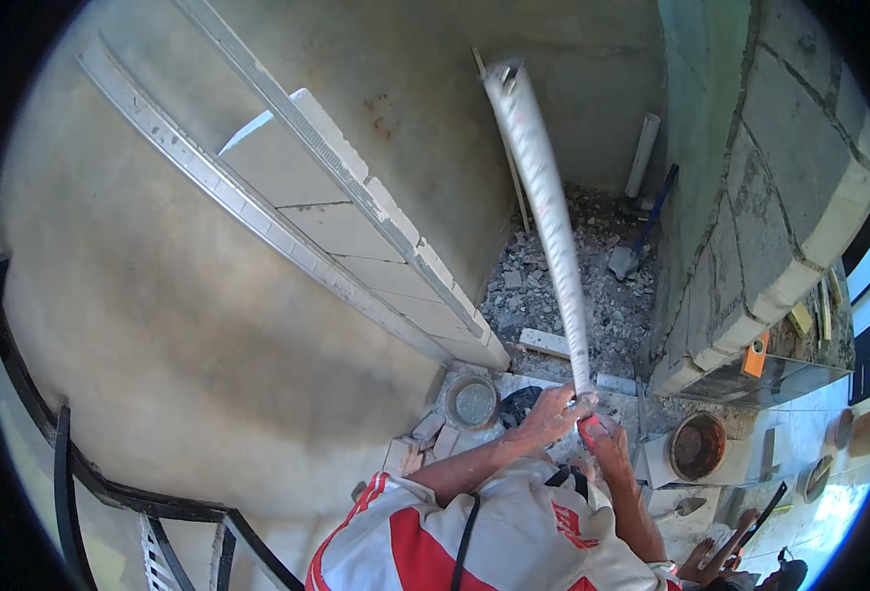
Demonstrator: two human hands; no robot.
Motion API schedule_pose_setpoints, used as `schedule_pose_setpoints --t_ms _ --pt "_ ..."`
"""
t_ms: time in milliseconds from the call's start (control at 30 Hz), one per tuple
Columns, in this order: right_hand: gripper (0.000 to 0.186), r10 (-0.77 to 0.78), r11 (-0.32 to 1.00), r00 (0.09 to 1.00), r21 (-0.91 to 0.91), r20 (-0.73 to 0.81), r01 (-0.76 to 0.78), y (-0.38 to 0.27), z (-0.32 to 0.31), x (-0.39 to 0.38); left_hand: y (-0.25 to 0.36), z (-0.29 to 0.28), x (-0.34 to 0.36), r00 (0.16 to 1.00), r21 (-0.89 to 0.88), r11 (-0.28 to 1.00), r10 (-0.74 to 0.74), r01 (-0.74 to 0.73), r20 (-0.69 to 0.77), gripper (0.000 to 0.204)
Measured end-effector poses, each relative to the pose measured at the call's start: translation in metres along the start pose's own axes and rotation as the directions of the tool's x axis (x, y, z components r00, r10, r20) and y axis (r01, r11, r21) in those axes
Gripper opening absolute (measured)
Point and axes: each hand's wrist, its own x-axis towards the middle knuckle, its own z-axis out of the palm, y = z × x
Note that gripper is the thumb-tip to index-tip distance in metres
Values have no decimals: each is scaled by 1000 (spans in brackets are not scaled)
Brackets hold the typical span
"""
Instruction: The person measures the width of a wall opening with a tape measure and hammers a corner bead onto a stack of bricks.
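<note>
A long silvery metal profile [551, 212] with a row of small marks stands up from my hands, its far end raised high before the wall. Its near end is gripped in my left hand [551, 418], fingers closed round it. Close beside it, my right hand [608, 446] is closed on a red-handled tool [587, 429] at the profile's near end. The tool's working part is hidden by my fingers, so its kind does not show.
Two metal rails [248, 202] flank a white block partition [351, 229] on the left. Ahead, a shovel [632, 246] and white pipe [642, 155] stand by rubble [607, 286]. Buckets [473, 402] [698, 446] sit nearby, a trowel [686, 506] at right. Another person's arm [725, 552] shows lower right.
</note>
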Motion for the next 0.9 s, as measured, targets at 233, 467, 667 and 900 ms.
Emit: schedule_pose_setpoints --t_ms 233,467,667,900 --pt "33 -88 975 987 -213 -134 58 88 -2 31 -10 0 2 999 -157 988 -4 -4 -52 36" --pt "31 2 996 1000 -84 29 1 24 0 5 -13 -1 2 996 -208 978 14 -34 -94 43" --pt "35 37 999 999 -22 -27 -38 44 6 12 -20 -1 1 998 -70 995 -65 65 2 35" --pt "41 -27 987 999 -158 -39 20 49 6 20 -11 -6 -5 995 -132 990 -55 45 -80 39"
